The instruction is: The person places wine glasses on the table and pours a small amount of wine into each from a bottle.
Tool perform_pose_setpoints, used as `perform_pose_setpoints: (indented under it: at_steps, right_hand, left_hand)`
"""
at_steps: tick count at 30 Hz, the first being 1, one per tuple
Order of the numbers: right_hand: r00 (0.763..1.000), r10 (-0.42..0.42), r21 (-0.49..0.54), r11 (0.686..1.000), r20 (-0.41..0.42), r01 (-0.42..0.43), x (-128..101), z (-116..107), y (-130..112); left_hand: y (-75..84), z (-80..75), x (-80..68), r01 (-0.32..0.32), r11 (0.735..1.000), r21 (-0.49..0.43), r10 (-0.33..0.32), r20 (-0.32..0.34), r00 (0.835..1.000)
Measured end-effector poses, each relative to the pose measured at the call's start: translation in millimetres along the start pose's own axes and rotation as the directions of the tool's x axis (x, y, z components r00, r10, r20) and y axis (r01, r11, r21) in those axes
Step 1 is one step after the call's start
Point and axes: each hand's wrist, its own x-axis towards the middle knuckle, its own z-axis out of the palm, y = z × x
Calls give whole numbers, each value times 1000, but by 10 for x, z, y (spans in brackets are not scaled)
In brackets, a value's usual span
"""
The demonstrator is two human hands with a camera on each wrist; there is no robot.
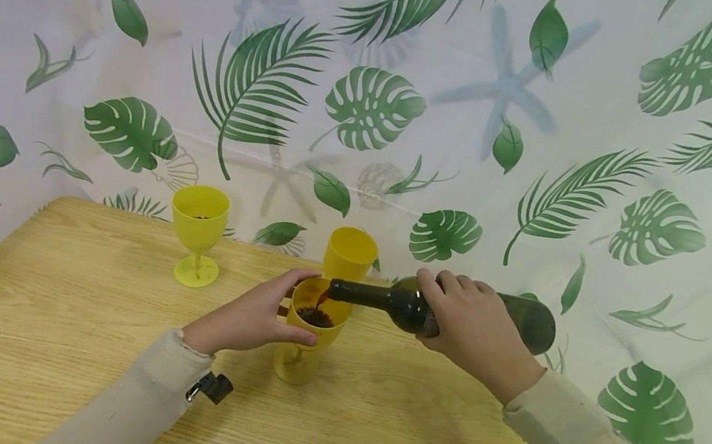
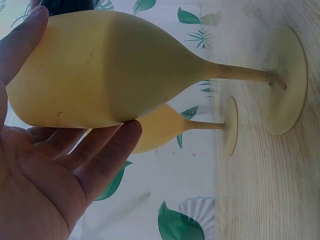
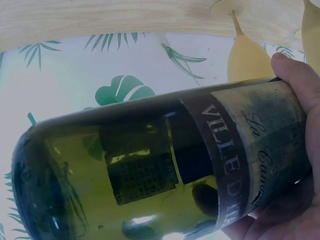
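Where the fingers (image 2: 107,150) of the left hand (image 1: 248,320) curl round its bowl, w/ thumb on the far side, stands item 1: yellow goblet (image 1: 311,328), upright on the bench (image 1: 49,332), approx. mid-bench, nearer the back edge than the front. Dark red liquid in the bowl.

Item 2: dark green wine bottle (image 1: 425,308), gripped by the right hand (image 1: 478,333), fingers wrapped over the body at the label. Bottle lies nearly level, mouth at the goblet rim, thin red stream running in. Label text partly legible in the right wrist view, rest hidden by the hand.

Item 3: second yellow goblet (image 1: 349,253), just behind item 1, near the back edge.

Item 4: third yellow goblet (image 1: 197,232), toward the back left corner, well apart from the others; sth. dark inside.

Backdrop: white sheet w/ green leaf print (image 1: 370,109). Both sleeves beige.
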Motion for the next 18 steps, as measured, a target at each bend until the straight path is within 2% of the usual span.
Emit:
perform_pose_setpoints:
  at_steps: [18]
  right_hand:
    - [1000, 15, -11, 1000, -25, -15, -15, -26, 33]
  left_hand:
    - [20, 38, -18, 7, 1000, 7, -7, -14, 1000]
